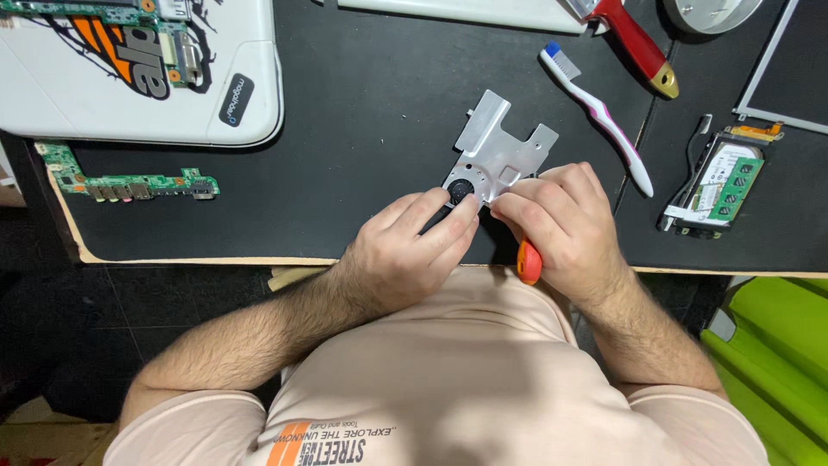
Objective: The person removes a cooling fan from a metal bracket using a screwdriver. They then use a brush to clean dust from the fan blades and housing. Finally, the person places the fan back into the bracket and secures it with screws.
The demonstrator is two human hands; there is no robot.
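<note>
A flat silver metal bracket with a small black round fan at its near end lies on the black mat. My left hand pinches the fan end of the bracket from the left. My right hand is closed around a tool with an orange handle, its tip hidden under my fingers at the bracket's near edge. Both hands sit at the mat's front edge.
A white laptop shell with a green circuit board on it lies far left. A narrow green board, a white and pink toothbrush, a red-handled tool, a hard drive with green board and a screen panel surround.
</note>
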